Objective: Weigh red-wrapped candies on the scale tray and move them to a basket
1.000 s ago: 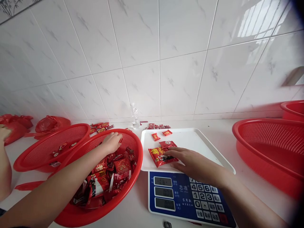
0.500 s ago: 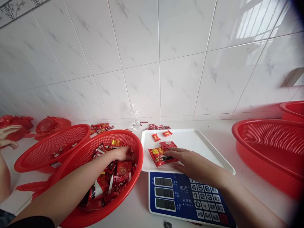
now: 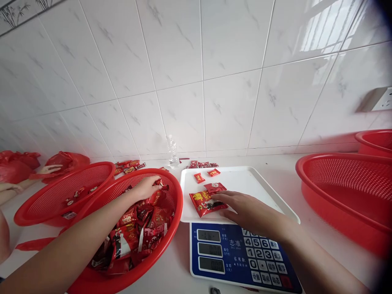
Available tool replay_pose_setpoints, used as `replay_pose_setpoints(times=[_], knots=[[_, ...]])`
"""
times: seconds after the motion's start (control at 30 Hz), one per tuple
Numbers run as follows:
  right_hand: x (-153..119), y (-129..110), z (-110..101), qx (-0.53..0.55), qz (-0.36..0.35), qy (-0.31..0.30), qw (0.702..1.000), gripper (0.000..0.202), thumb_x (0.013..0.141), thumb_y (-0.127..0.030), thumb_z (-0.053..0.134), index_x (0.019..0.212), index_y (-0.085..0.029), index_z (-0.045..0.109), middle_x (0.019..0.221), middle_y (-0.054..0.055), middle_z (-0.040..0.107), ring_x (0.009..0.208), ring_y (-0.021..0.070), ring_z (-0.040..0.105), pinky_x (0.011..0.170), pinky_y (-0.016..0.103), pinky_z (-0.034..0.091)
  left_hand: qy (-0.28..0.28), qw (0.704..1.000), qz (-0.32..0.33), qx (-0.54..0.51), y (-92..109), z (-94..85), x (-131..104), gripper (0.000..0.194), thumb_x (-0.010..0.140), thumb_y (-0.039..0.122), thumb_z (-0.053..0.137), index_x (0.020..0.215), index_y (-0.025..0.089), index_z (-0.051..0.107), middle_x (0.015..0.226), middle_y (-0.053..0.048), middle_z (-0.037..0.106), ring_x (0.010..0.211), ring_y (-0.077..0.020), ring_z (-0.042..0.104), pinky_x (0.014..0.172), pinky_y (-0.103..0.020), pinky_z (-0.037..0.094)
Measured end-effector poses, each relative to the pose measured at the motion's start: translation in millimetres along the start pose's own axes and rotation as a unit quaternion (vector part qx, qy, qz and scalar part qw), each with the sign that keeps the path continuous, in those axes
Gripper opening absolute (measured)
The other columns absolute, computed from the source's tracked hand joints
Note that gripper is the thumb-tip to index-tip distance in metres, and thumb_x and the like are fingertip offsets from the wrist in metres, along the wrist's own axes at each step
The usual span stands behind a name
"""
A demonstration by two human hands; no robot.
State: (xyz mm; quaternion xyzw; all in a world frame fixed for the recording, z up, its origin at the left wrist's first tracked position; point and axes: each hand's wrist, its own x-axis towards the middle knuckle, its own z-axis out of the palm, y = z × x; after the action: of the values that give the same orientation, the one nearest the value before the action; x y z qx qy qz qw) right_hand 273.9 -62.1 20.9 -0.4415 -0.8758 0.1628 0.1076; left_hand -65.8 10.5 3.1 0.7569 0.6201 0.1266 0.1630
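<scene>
Over the far side of a red perforated basket (image 3: pixel 179 196), my left hand (image 3: pixel 146 188) is closed on a small dark red wrapped candy (image 3: pixel 163 185). Below it, red snack packets (image 3: pixel 124 239) fill much of that basket. My right hand (image 3: pixel 240 206) lies open over a white tray (image 3: pixel 257 179), its fingertips touching a flat red and yellow packet (image 3: pixel 200 203). Beside those fingers is a smaller red packet (image 3: pixel 215 187). Two little red candies (image 3: pixel 199 178) sit farther back on the tray. A blue scale (image 3: pixel 220 261) with displays and keys adjoins the tray's front edge.
Another red basket (image 3: pixel 27 216) stands at left, with a few sweets inside. Beyond it, another person's hand (image 3: pixel 50 168) is by a red plastic bag (image 3: pixel 72 163). A large red basket (image 3: pixel 337 204) stands at right. A clear bottle (image 3: pixel 173 153) and loose sweets (image 3: pixel 200 164) lie near the tiled wall.
My left hand has risen from among the packets and now shows a small candy in its fingers. My right hand stays on the packet. The other person's hand has moved to the red bag.
</scene>
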Motion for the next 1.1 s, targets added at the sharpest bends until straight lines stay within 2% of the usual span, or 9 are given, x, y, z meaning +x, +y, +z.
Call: replay_pose_setpoints(times=[0.2, 0.3, 0.4, 0.53, 0.73, 0.87, 0.97, 1.03, 1.1], knots=[[1.2, 2.6, -0.1, 0.012, 0.011, -0.012, 1.000, 0.043, 0.086, -0.027, 0.046, 0.129, -0.026, 0.053, 0.129, 0.005, 0.058, 0.118, 0.0256, 0.053, 0.097, 0.043, 0.044, 0.098, 0.995, -0.027, -0.001, 26.9, -30.5, -9.5, 0.030, 0.077, 0.046, 0.053, 0.081, 0.017, 0.059, 0.084, -0.004, 0.067, 0.078, -0.0229, 0.061, 0.070, -0.031, 0.044], [0.3, 3.1, -1.7, 0.005, 0.010, -0.006, 1.000, 0.045, 0.086, -0.027, 0.047, 0.131, -0.025, 0.051, 0.130, 0.006, 0.057, 0.118, 0.0255, 0.053, 0.097, 0.043, 0.044, 0.100, 0.993, -0.019, -0.061, 52.9, -33.5, -12.9, 0.034, 0.076, 0.050, 0.055, 0.081, 0.017, 0.061, 0.079, -0.002, 0.067, 0.074, -0.0219, 0.061, 0.066, -0.029, 0.043], [-2.1, 1.6, -4.2, -0.007, 0.020, -0.003, 1.000, 0.046, 0.087, -0.029, 0.047, 0.132, -0.024, 0.050, 0.128, 0.007, 0.059, 0.115, 0.0260, 0.056, 0.094, 0.043, 0.046, 0.063, 0.991, 0.034, -0.111, 78.1, -22.6, -7.4, 0.032, 0.076, 0.047, 0.057, 0.086, 0.017, 0.063, 0.082, -0.002, 0.068, 0.076, -0.0207, 0.061, 0.066, -0.029, 0.043], [-5.5, 0.5, -8.2, -0.018, 0.027, 0.002, 0.999, 0.045, 0.089, -0.033, 0.045, 0.132, -0.022, 0.050, 0.128, 0.009, 0.059, 0.115, 0.0265, 0.056, 0.093, 0.044, 0.046, 0.017, 0.991, 0.095, -0.091, 106.9, 0.3, 9.9, 0.030, 0.074, 0.044, 0.061, 0.087, 0.017, 0.065, 0.083, -0.002, 0.066, 0.076, -0.0194, 0.059, 0.068, -0.028, 0.043], [-7.7, 6.9, -13.1, -0.025, 0.036, 0.019, 0.999, 0.048, 0.090, -0.034, 0.045, 0.137, -0.025, 0.044, 0.134, 0.007, 0.054, 0.121, 0.0253, 0.051, 0.098, 0.044, 0.042, 0.008, 0.991, 0.111, -0.079, 134.1, 23.0, 36.2, 0.048, 0.080, 0.048, 0.055, 0.115, 0.016, 0.057, 0.114, -0.011, 0.062, 0.100, -0.0232, 0.059, 0.085, -0.034, 0.045], [-8.5, 10.9, -13.3, -0.029, 0.040, 0.033, 0.998, 0.048, 0.089, -0.030, 0.047, 0.136, -0.022, 0.045, 0.132, 0.008, 0.055, 0.119, 0.0261, 0.053, 0.096, 0.045, 0.043, -0.036, 0.988, 0.147, 0.004, 146.1, 36.9, 51.5, 0.058, 0.088, 0.053, 0.041, 0.131, 0.014, 0.046, 0.143, -0.016, 0.040, 0.134, -0.0298, 0.030, 0.108, -0.045, 0.024], [-10.0, 11.8, -14.4, -0.023, 0.036, 0.038, 0.998, 0.047, 0.088, -0.029, 0.047, 0.135, -0.023, 0.046, 0.130, 0.008, 0.057, 0.117, 0.0268, 0.054, 0.095, 0.046, 0.044, -0.083, 0.984, 0.145, 0.069, 155.6, 48.4, 60.0, 0.066, 0.088, 0.060, 0.035, 0.139, 0.019, 0.036, 0.152, -0.013, 0.023, 0.140, -0.0351, 0.009, 0.109, -0.054, 0.012], [-11.7, 11.4, -16.5, -0.013, 0.029, 0.044, 0.999, 0.047, 0.087, -0.027, 0.048, 0.134, -0.026, 0.046, 0.129, 0.007, 0.059, 0.116, 0.0262, 0.054, 0.094, 0.045, 0.044, -0.113, 0.974, 0.181, 0.073, 160.9, 54.3, 62.6, 0.063, 0.087, 0.059, 0.038, 0.136, 0.019, 0.041, 0.149, -0.012, 0.032, 0.137, -0.0348, 0.020, 0.108, -0.051, 0.019], [-13.8, 10.5, -19.2, -0.002, 0.026, 0.050, 0.998, 0.047, 0.087, -0.026, 0.048, 0.134, -0.029, 0.046, 0.128, 0.005, 0.059, 0.115, 0.0254, 0.055, 0.093, 0.045, 0.045, -0.142, 0.963, 0.225, 0.046, 164.3, 56.5, 61.6, 0.050, 0.087, 0.053, 0.042, 0.121, 0.018, 0.054, 0.132, -0.011, 0.053, 0.123, -0.0291, 0.044, 0.101, -0.041, 0.034]])
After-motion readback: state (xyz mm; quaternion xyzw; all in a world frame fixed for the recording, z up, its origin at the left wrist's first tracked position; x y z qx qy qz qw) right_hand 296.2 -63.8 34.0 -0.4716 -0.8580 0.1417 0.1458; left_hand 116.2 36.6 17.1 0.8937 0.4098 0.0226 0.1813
